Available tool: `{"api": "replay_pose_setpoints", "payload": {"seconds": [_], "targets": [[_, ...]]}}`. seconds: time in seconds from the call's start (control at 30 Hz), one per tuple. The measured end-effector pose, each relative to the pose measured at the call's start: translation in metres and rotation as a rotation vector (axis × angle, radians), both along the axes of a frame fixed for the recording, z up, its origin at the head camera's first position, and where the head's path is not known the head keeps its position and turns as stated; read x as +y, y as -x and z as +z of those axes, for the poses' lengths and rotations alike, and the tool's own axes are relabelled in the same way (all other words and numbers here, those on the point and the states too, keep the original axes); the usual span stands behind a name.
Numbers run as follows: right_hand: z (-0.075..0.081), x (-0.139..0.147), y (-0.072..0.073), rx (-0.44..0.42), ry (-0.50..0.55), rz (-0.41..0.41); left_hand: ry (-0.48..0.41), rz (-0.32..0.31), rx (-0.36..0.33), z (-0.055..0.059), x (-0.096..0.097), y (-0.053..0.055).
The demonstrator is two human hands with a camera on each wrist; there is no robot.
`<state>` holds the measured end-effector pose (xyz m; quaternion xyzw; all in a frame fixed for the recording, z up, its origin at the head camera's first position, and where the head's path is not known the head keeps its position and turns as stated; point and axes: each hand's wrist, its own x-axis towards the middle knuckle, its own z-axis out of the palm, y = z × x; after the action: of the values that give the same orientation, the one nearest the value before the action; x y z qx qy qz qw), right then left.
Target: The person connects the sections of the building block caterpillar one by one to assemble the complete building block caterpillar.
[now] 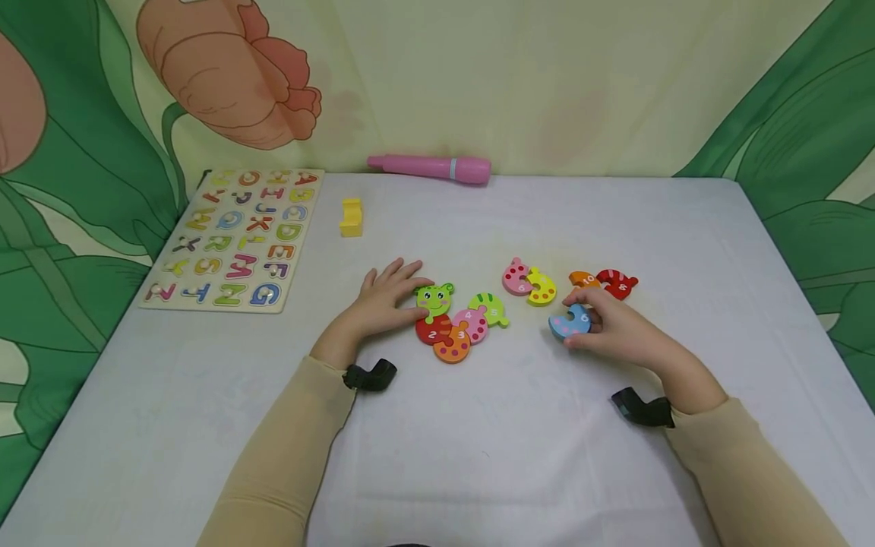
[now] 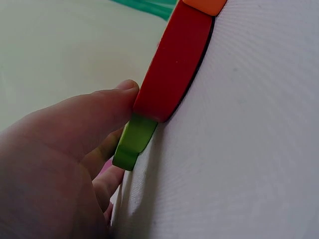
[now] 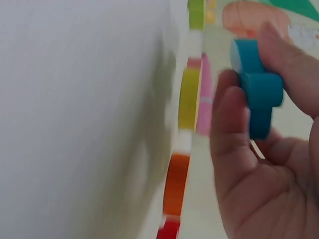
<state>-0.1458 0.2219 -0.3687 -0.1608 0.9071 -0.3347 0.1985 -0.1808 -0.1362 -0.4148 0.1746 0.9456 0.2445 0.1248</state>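
Note:
My right hand [image 1: 618,330] pinches a blue curved puzzle piece [image 1: 570,323] with dots and a printed number between thumb and fingers; in the right wrist view this blue piece [image 3: 261,89] is held off the white cloth. Spread fairly straight, the fingers of my left hand [image 1: 383,300] touch a caterpillar puzzle. Its green smiling head [image 1: 434,298] lies under the thumb and index fingertips. Joined below the head are a red piece [image 1: 429,331], an orange piece [image 1: 451,350], a pink piece [image 1: 476,325] and a green striped piece [image 1: 494,308]. In the left wrist view the thumb rests at the red piece [image 2: 174,64].
Left of the blue piece lie joined pink [image 1: 516,278] and yellow [image 1: 541,289] pieces. Beyond my right hand are orange [image 1: 583,279] and red [image 1: 617,284] pieces. A letter board [image 1: 235,243], a yellow block [image 1: 352,218] and a pink pen-shaped object [image 1: 431,168] lie farther back.

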Motion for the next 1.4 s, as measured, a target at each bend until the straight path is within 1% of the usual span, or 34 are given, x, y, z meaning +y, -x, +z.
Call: {"api": "replay_pose_setpoints", "payload": {"seconds": [0.13, 0.33, 0.5, 0.77, 0.9, 1.0, 1.27, 1.4], "targets": [[-0.002, -0.018, 0.003, -0.017, 0.026, -0.002, 0.0, -0.002, -0.001, 0.0, 0.0, 0.001], [-0.006, -0.045, 0.006, -0.003, 0.06, 0.064, 0.006, -0.002, -0.007, 0.0, -0.001, 0.001], [-0.008, -0.058, 0.007, 0.005, 0.077, 0.088, 0.005, -0.001, -0.008, 0.002, 0.0, 0.002], [-0.017, -0.061, 0.012, 0.011, 0.086, 0.136, -0.009, -0.003, -0.009, 0.005, -0.001, 0.001], [-0.02, -0.061, 0.013, 0.026, 0.074, 0.153, -0.015, -0.005, -0.011, 0.006, -0.001, 0.001], [-0.021, -0.06, 0.013, 0.032, 0.071, 0.149, -0.013, -0.005, -0.01, 0.006, 0.0, 0.0], [-0.023, -0.059, 0.011, 0.006, 0.124, 0.112, -0.013, -0.004, -0.012, 0.006, 0.0, -0.001], [-0.023, -0.059, 0.009, 0.031, 0.124, 0.112, -0.016, 0.0, -0.013, 0.004, 0.0, 0.0]]}}
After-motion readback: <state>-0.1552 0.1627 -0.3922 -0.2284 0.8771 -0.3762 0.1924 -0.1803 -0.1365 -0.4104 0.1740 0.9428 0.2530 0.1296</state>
